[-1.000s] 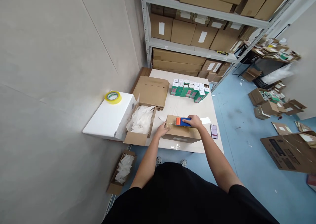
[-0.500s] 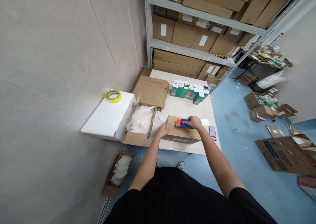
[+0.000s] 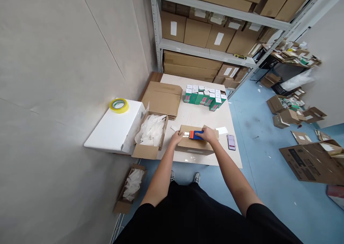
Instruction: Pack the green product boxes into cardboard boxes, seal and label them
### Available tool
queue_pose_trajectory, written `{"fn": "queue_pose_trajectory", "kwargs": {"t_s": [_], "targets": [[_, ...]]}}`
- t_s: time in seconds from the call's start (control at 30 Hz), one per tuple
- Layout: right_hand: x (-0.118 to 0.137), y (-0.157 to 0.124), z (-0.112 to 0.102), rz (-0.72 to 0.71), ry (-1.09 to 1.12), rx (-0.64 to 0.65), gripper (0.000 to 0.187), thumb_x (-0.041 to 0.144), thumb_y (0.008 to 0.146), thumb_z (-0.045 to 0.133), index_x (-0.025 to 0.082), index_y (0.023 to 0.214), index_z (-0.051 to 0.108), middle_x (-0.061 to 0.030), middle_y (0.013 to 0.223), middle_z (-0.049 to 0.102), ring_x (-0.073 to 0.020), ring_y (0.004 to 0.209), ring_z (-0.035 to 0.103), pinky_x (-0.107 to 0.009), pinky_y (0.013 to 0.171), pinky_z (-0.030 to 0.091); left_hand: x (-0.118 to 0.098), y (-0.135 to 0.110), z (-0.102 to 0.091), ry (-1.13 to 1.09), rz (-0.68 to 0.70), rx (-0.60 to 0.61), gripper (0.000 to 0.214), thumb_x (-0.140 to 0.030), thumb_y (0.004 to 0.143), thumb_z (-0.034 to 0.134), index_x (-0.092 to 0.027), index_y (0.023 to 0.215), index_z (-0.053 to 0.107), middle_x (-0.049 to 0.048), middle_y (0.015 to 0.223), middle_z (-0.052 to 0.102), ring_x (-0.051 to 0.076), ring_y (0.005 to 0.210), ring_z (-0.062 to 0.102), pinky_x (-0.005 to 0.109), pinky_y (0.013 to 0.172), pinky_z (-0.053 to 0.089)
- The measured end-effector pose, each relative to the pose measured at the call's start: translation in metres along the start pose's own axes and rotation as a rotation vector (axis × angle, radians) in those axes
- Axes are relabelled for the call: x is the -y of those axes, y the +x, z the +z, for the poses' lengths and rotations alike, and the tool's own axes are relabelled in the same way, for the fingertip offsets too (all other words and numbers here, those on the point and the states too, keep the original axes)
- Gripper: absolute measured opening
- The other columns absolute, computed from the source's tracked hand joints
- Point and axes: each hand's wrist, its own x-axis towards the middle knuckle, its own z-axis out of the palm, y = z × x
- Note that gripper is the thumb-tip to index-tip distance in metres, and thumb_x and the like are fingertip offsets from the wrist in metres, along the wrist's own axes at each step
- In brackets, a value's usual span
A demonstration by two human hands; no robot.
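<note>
A closed brown cardboard box (image 3: 195,149) lies near the front edge of the table. My right hand (image 3: 210,135) grips a blue and orange tape dispenser (image 3: 195,135) on top of it. Between the dispenser and my left hand (image 3: 176,139) shows a short shiny strip of tape (image 3: 186,134). The left hand is closed on the box's left end, with its thumb at the top edge; its other fingers are partly hidden. Right of the box lie a white paper slip (image 3: 221,130) and a phone (image 3: 231,142).
Green and white small boxes (image 3: 202,97) stand at the table's back. Flattened cardboard (image 3: 163,98) and an open carton of white packing material (image 3: 153,130) are left. A yellow tape roll (image 3: 119,106) lies on a white surface. Shelving (image 3: 199,50) holds cartons behind.
The view has shifted slightly. My left hand sits a little farther back along the box's left end, and the tape strip beside it shows more brightly. The right hand keeps its grip on the dispenser.
</note>
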Motion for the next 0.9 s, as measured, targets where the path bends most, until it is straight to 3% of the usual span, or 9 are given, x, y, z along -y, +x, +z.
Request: {"fn": "queue_pose_trajectory", "kwargs": {"t_s": [0.17,0.33,0.47,0.73,0.9], "targets": [[0.012,-0.003,-0.007,0.022,-0.079,0.039,0.057,0.071,0.083,0.074,0.019,0.103,0.078,-0.0164,0.099,0.08,-0.0319,0.095,0.075,-0.031,0.072,0.046,-0.007,0.007,0.015,-0.017,0.034,-0.063,0.056,-0.053,0.098,0.062,-0.019,0.142,0.06,0.0172,0.146,0.066,0.032,0.136,0.062,0.039,0.113,0.044],[-0.005,0.0,-0.014,-0.053,0.047,0.096,0.057,0.075,0.084,0.07,0.019,0.096,0.078,-0.0155,0.103,0.08,-0.0296,0.094,0.075,-0.031,0.069,0.047,-0.004,0.005,0.017,-0.041,0.041,-0.092,0.05,-0.046,0.101,0.058,-0.02,0.144,0.059,0.0138,0.142,0.069,0.03,0.132,0.065,0.039,0.113,0.045],[-0.034,0.001,-0.022,-0.081,0.039,0.106,0.056,0.075,0.084,0.071,0.021,0.093,0.077,-0.0154,0.107,0.079,-0.0295,0.099,0.075,-0.031,0.073,0.049,-0.012,0.005,0.036,0.008,0.01,-0.097,0.051,-0.046,0.101,0.058,-0.017,0.143,0.06,0.0165,0.143,0.068,0.029,0.133,0.064,0.037,0.111,0.046],[-0.112,-0.001,-0.036,-0.03,0.053,0.166,0.055,0.071,0.083,0.075,0.017,0.096,0.078,-0.0173,0.108,0.079,-0.0304,0.099,0.074,-0.03,0.071,0.049,-0.036,-0.004,0.123,0.103,-0.052,-0.138,0.058,-0.054,0.098,0.061,-0.02,0.145,0.058,0.0173,0.14,0.07,0.032,0.13,0.066,0.04,0.109,0.047],[-0.162,-0.008,-0.043,-0.021,0.072,0.156,0.055,0.07,0.082,0.076,0.018,0.097,0.078,-0.0154,0.105,0.08,-0.0291,0.094,0.074,-0.03,0.068,0.047,-0.04,-0.009,0.137,0.211,-0.044,-0.209,0.046,-0.048,0.101,0.055,-0.022,0.138,0.063,0.0151,0.132,0.074,0.033,0.126,0.068,0.04,0.107,0.049]]}}
